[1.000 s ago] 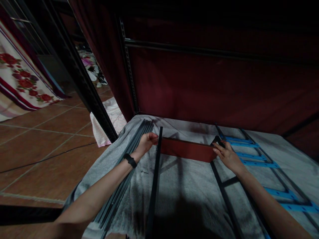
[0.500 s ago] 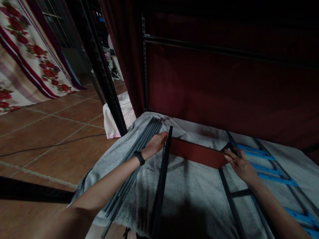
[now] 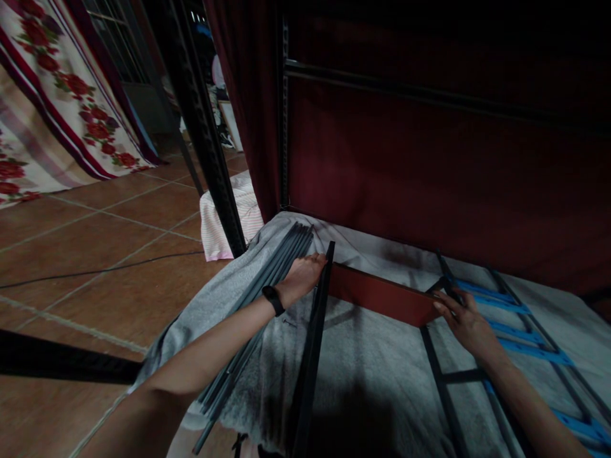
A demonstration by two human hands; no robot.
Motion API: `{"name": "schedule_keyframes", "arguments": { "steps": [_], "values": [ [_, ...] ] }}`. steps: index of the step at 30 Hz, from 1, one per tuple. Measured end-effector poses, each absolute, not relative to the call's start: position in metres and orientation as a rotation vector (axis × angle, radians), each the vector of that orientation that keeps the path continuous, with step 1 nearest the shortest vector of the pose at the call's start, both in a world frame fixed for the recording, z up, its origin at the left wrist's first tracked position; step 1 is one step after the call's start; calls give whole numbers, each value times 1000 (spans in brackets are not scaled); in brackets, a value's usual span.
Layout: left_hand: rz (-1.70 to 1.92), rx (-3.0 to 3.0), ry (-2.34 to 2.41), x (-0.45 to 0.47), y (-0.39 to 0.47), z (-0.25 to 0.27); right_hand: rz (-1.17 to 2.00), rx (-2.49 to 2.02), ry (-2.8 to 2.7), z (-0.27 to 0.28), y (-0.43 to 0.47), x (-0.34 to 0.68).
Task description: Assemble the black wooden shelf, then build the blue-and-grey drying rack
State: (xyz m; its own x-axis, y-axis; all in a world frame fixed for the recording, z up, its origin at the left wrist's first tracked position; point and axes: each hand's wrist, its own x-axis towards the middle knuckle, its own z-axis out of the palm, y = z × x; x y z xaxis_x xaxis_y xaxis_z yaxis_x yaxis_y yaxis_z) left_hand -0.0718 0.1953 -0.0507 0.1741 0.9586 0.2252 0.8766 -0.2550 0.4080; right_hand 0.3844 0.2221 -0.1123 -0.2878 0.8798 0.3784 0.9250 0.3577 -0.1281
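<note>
A reddish-brown board (image 3: 382,294) stands on its long edge over the grey blanket. Its left end meets a black metal bar (image 3: 315,337) that rises toward me. My left hand (image 3: 305,275), with a black band on the wrist, is closed at the bar's upper end; what its fingertips pinch there is too small to make out. At the board's right end my right hand (image 3: 465,318) grips the corner with thumb and fingers. Just beneath that hand lies a black metal frame (image 3: 442,375) with a crosspiece.
Several thin grey rods (image 3: 267,299) lie bundled left of the bar on the blanket (image 3: 367,356). Black frames with blue strips (image 3: 529,346) lie at the right. A slotted black post (image 3: 210,140) stands at left, and a dark red curtain (image 3: 420,172) hangs behind.
The view has shifted slightly. Both hands stay in nearly the same places on the bar and the board.
</note>
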Motion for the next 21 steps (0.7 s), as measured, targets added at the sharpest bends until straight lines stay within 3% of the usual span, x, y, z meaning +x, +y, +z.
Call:
{"name": "schedule_keyframes", "arguments": {
  "steps": [12,21],
  "values": [
    [766,2197,1682,-75,195,-48,-147,-1624,-2235,-110,220,382],
    [1051,1851,1673,-72,203,-62,-128,-1642,-2210,-113,221,381]
  ]
}}
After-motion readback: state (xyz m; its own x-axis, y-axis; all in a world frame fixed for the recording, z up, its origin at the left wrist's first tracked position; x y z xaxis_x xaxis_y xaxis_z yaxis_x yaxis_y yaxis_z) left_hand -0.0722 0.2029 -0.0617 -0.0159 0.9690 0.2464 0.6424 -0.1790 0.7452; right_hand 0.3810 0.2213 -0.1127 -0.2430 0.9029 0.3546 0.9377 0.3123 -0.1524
